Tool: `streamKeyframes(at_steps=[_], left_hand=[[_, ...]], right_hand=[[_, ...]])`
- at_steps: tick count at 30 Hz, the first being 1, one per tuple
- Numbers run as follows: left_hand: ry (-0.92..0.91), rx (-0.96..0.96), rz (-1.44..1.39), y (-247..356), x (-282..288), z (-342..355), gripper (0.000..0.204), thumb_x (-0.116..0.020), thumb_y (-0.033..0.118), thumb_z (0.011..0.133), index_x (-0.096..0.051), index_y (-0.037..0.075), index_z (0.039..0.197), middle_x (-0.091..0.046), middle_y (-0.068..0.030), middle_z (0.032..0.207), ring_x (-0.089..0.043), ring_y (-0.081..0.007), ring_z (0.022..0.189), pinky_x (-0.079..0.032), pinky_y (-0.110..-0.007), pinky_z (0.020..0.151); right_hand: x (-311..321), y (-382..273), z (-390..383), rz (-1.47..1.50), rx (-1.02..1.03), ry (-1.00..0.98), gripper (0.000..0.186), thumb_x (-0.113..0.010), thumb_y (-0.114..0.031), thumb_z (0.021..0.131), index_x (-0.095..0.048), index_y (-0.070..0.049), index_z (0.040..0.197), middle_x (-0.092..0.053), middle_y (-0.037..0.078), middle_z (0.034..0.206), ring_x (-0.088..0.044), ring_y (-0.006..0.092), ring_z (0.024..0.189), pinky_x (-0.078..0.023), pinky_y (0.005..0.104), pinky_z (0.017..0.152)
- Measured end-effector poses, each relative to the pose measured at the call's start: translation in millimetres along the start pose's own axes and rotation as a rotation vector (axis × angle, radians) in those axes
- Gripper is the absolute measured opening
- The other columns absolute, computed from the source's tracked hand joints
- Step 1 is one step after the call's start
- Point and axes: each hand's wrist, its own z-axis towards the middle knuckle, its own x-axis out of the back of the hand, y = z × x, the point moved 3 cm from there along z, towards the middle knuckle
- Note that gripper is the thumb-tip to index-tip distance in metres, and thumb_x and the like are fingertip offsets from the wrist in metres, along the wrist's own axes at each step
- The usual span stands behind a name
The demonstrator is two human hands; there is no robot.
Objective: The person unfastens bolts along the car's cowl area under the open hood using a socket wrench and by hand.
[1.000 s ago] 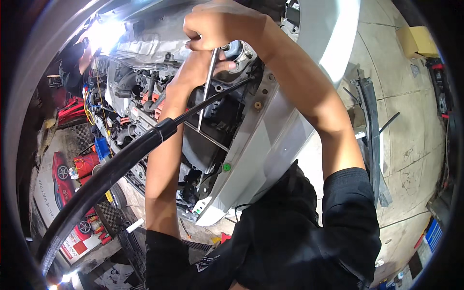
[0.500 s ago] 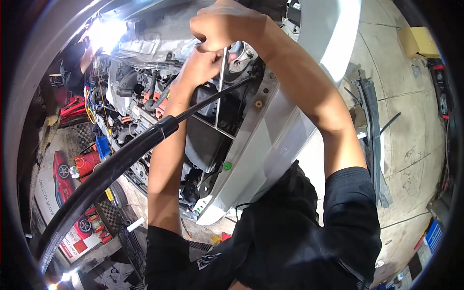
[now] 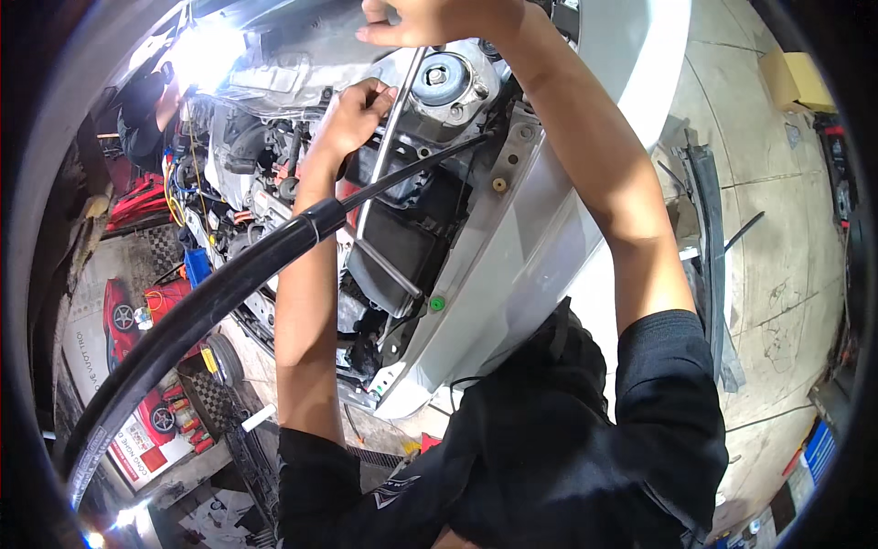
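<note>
A long metal T-bar wrench (image 3: 395, 112) lies over the engine bay, its crossbar low beside the black housing (image 3: 393, 265). My right hand (image 3: 416, 20) is curled at the wrench's upper end, apparently gripping it, its fingers partly out of view. My left hand (image 3: 357, 119) has its fingers bent together beside the shaft; whatever they hold is hidden. Right of the shaft, the round strut mount (image 3: 441, 80) is exposed. A black strut (image 3: 229, 279) crosses diagonally in front of my left forearm.
The silver fender (image 3: 494, 265) runs along the right. Another person (image 3: 137, 119) works by a bright lamp (image 3: 206, 57) at upper left. Dark trim strips (image 3: 704, 256) and a cardboard box (image 3: 794, 78) are on the right; red display boards (image 3: 155, 430) stand at lower left.
My right hand has risen and my left hand has shifted left, exposing the strut mount. The wrench's lower end has swung left.
</note>
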Motion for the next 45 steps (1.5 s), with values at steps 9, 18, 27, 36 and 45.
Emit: streamKeyframes(at_steps=[9, 18, 27, 36, 45], left_hand=[[-0.003, -0.061, -0.008, -1.6, -5.7, 11.2, 0.021, -0.061, 0.016, 0.092, -0.064, -0.004, 0.099, -0.069, -0.0081, 0.085, -0.058, -0.0137, 0.078, -0.048, -0.031, 0.074], [0.028, -0.173, 0.181, -5.0, 5.5, 85.1, 0.033, -0.06, 0.028, 0.088, -0.065, -0.001, 0.103, -0.069, -0.0227, 0.098, -0.067, -0.0345, 0.093, -0.049, -0.043, 0.082], [-0.002, -0.363, 0.53, 32.4, 6.4, -103.0, 0.029, -0.061, 0.025, 0.086, -0.066, 0.002, 0.102, -0.07, -0.0184, 0.095, -0.066, -0.0318, 0.09, -0.049, -0.043, 0.081], [0.071, -0.45, 0.604, 32.4, 4.5, -46.0, 0.028, -0.061, 0.024, 0.086, -0.067, 0.002, 0.102, -0.07, -0.0177, 0.094, -0.066, -0.0316, 0.089, -0.049, -0.043, 0.081], [0.148, -0.537, 0.666, 31.7, -0.4, 2.2, 0.027, -0.061, 0.024, 0.086, -0.067, 0.003, 0.101, -0.07, -0.0171, 0.094, -0.066, -0.0313, 0.088, -0.049, -0.043, 0.081]], right_hand=[[-15.5, 20.8, -9.1, 0.199, 0.125, 0.231, 0.022, -0.076, -0.022, 0.07, -0.06, -0.007, 0.066, -0.06, 0.012, 0.063, -0.063, 0.032, 0.062, -0.049, 0.0406, 0.057], [-23.6, 20.5, 0.9, 0.238, 0.162, 0.28, 0.022, -0.075, -0.023, 0.069, -0.059, -0.008, 0.066, -0.06, 0.012, 0.065, -0.063, 0.0327, 0.064, -0.049, 0.0414, 0.059], [-46.0, 24.2, -4.5, 0.024, -0.183, -0.224, 0.032, -0.066, -0.043, 0.079, -0.071, -0.012, 0.087, -0.07, 0.011, 0.085, -0.069, 0.0293, 0.081, -0.053, 0.0389, 0.071], [-39.9, 24.9, -3.2, -0.032, -0.207, -0.31, 0.031, -0.067, -0.041, 0.079, -0.07, -0.012, 0.086, -0.07, 0.009, 0.081, -0.069, 0.0276, 0.077, -0.053, 0.0374, 0.067], [-51.0, 24.8, -2.1, -0.011, -0.144, -0.296, 0.03, -0.065, -0.039, 0.079, -0.07, -0.01, 0.086, -0.07, 0.01, 0.084, -0.069, 0.0279, 0.08, -0.054, 0.0378, 0.071]])
